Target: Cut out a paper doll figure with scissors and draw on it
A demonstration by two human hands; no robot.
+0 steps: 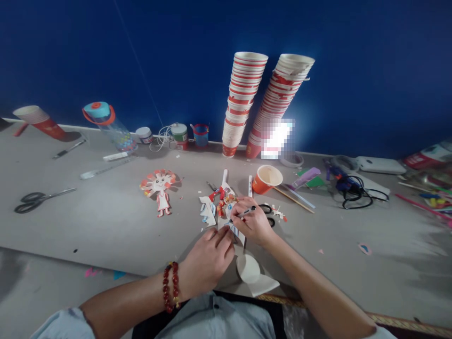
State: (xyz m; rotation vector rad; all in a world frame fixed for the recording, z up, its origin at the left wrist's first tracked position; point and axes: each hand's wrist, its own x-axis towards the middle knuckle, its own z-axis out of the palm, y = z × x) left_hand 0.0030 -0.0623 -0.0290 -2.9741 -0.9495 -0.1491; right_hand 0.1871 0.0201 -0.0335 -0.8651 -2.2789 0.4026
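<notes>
My right hand (252,221) is closed around a marker pen (246,212), its tip down at a white piece of paper (241,237) with blue lines drawn on it. On the near edge of that paper, the curled fingers of my left hand (208,259) press down, partly hiding it. Just beyond lie red and white paper cuttings (221,207) and, to the left, a folded white scrap (208,210) with blue marks. Black-handled scissors (270,220) stick out from behind my right hand. A cut-out paper doll (163,200) lies farther left.
Two tall stacks of paper cups (243,94) (278,94) stand against the blue wall. An orange cup (263,184) sits in front. A glue gun (344,181) with black cord lies right; scissors (33,201) and a bottle (113,127) are left. A cut cup (248,269) lies near me.
</notes>
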